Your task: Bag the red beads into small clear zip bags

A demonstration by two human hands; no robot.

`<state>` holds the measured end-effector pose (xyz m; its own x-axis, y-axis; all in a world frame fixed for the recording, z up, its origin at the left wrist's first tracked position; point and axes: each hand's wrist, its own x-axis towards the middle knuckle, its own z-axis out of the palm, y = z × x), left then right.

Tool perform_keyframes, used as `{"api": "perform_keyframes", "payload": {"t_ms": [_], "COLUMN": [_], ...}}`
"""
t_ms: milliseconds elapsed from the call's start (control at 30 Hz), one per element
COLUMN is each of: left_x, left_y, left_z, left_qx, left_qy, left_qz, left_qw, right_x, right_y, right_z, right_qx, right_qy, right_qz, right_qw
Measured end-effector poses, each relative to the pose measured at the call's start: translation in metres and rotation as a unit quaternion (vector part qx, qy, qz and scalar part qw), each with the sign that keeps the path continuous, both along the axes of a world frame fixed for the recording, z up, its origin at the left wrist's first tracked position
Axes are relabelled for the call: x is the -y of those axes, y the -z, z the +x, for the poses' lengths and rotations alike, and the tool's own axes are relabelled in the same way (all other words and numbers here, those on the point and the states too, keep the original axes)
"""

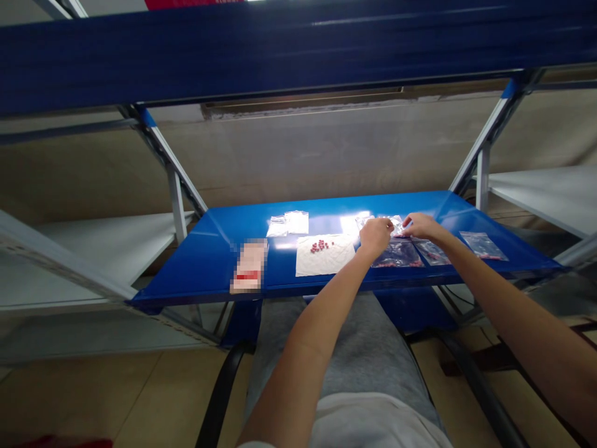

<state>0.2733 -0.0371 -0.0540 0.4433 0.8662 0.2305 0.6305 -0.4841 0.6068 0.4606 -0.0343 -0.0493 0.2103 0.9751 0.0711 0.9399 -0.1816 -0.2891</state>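
Both hands reach over a blue shelf. My left hand is curled closed at the edge of a small clear plastic bag. My right hand pinches the same bag from the right side. Just below the hands lies a clear bag holding small red pieces. Left of the hands, a white sheet carries a little pile of red pieces.
Two empty clear bags lie at the back of the shelf. More clear bags rest to the right. A blurred pale and red object sits at the left. Blue beams cross overhead; grey uprights flank the shelf.
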Motion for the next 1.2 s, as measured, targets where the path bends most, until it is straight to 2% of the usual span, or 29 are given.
{"api": "perform_keyframes", "payload": {"t_ms": [100,233,333,400,533,700,800,967,1067,1200], "left_x": [0.003,0.013,0.022,0.025,0.019,-0.011,-0.027,-0.037,-0.038,-0.037], "left_y": [0.000,-0.003,-0.009,-0.014,-0.025,-0.037,-0.037,-0.024,-0.018,-0.014], "left_z": [0.005,0.005,-0.009,-0.030,-0.094,-0.181,-0.214,-0.232,-0.231,-0.229], "left_qx": [-0.057,-0.106,-0.114,-0.116,-0.120,-0.147,-0.173,-0.201,-0.199,-0.179], "left_qy": [0.038,0.057,0.047,0.022,-0.069,-0.141,-0.187,-0.190,-0.177,-0.174], "left_qz": [0.042,0.086,0.111,0.122,0.095,0.074,0.053,0.014,0.003,0.005], "left_qw": [0.997,0.989,0.986,0.986,0.986,0.976,0.966,0.961,0.964,0.968], "right_x": [0.000,0.003,0.006,0.008,0.006,-0.016,-0.035,-0.060,-0.068,-0.073], "right_y": [0.000,-0.005,-0.008,-0.010,-0.016,-0.025,-0.022,-0.014,-0.011,-0.011], "right_z": [0.001,-0.001,-0.008,-0.020,-0.067,-0.160,-0.214,-0.271,-0.286,-0.292], "right_qx": [0.025,0.050,0.057,0.052,-0.014,-0.162,-0.198,-0.241,-0.259,-0.278], "right_qy": [0.005,0.005,0.008,0.004,-0.056,-0.127,-0.148,-0.136,-0.121,-0.087], "right_qz": [-0.020,-0.029,-0.015,-0.004,0.046,0.063,0.048,0.009,0.000,0.006], "right_qw": [0.999,0.998,0.998,0.999,0.997,0.976,0.968,0.961,0.958,0.956]}}
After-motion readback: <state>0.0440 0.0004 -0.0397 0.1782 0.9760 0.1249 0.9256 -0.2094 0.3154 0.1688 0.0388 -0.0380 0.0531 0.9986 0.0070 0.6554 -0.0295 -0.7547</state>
